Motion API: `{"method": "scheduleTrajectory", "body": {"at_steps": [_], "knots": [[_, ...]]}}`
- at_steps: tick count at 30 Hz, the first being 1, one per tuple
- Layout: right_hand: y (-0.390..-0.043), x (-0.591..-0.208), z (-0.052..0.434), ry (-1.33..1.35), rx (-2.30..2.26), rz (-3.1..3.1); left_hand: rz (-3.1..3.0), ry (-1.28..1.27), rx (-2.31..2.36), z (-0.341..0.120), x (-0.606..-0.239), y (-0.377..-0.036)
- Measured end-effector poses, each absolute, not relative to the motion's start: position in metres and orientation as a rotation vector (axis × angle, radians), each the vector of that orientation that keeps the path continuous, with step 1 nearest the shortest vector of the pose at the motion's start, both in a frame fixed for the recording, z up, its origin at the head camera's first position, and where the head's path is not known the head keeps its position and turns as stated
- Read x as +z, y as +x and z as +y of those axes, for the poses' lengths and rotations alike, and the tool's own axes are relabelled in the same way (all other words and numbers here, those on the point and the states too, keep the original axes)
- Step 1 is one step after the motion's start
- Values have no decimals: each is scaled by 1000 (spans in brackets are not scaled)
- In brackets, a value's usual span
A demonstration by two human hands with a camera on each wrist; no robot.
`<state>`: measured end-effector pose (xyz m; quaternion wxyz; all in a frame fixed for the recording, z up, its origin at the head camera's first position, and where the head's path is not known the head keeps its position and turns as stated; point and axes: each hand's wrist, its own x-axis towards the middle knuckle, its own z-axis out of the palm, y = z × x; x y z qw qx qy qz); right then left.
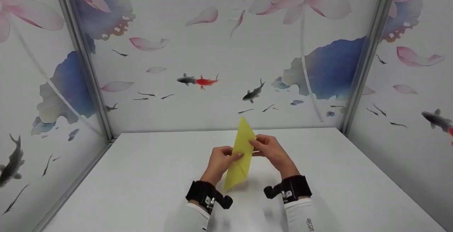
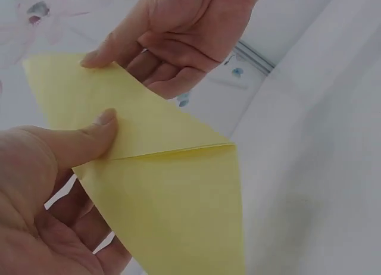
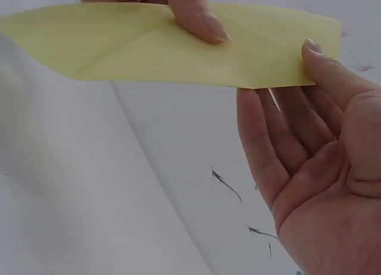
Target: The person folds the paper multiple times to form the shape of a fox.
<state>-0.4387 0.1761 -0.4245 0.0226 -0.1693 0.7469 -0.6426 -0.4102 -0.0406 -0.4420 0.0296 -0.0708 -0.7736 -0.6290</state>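
Paper (image 1: 240, 157), yellow and folded to a long pointed shape, hangs in the air above the white table (image 1: 141, 175) at the lower middle of the head view, clear of the surface. Its long axis runs steeply, from a tip near the back wall down to a broader corner toward the person, leaning a little to the left at the bottom.

Both hands meet it at about the middle of its length, one on each long edge. The left hand (image 1: 220, 161) pinches the left edge, thumb (image 2: 89, 138) pressed flat on the face just beside a crease, fingers curled behind the sheet. The right hand (image 1: 269, 150) pinches the opposite edge higher up: in the right wrist view its thumb (image 3: 324, 66) lies on top near the end of the sheet and the fingers spread loosely underneath.

Neither hand is nearer; the paper lies between them, the right hand nearer the upper tip, the left nearer the lower corner.
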Motion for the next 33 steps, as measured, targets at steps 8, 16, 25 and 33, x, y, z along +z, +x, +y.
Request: {"method": "scheduleTrajectory", "body": {"at_steps": [8, 16, 25, 33], "knots": [[-434, -415, 166, -500, -2078, 2444, -2232, -338, -1955, -31, -436, -408], [-432, -407, 156, -545, -2154, 2536, -2091, -333, -1951, -28, -425, -405], [-430, -407, 146, -754, -2045, 2788, -1975, -340, -2028, -29, -419, -403], [-432, -408, 143, -900, -2074, 2831, -1970, -382, -1992, -31, -414, -401]]}}
